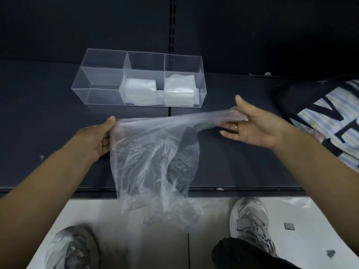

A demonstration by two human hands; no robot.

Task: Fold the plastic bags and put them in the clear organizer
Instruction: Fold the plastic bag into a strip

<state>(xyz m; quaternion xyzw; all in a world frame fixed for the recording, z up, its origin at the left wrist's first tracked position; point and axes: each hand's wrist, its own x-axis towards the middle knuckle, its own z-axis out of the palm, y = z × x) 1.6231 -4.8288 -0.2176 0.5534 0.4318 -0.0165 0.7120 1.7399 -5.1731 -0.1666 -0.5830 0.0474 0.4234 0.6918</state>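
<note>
A thin clear plastic bag point(153, 162) hangs stretched between my two hands above the dark shelf. My left hand point(97, 138) pinches its left corner between thumb and fingers. My right hand point(250, 123) pinches the bag's stretched right end, with its lower fingers held out straight. The bag's body droops past the shelf's front edge. The clear organizer point(97, 88) stands farther back on the shelf; its middle compartment holds a folded bag point(140, 86) and its right compartment holds another folded stack point(179, 87). Its left compartment holds nothing.
The dark shelf point(38, 117) ends at a front edge below the hands, with white floor beyond. A black and striped printed bag point(326, 113) lies at the right. My two grey shoes point(250, 224) stand on the floor, and another plastic piece point(297, 200) lies beside them.
</note>
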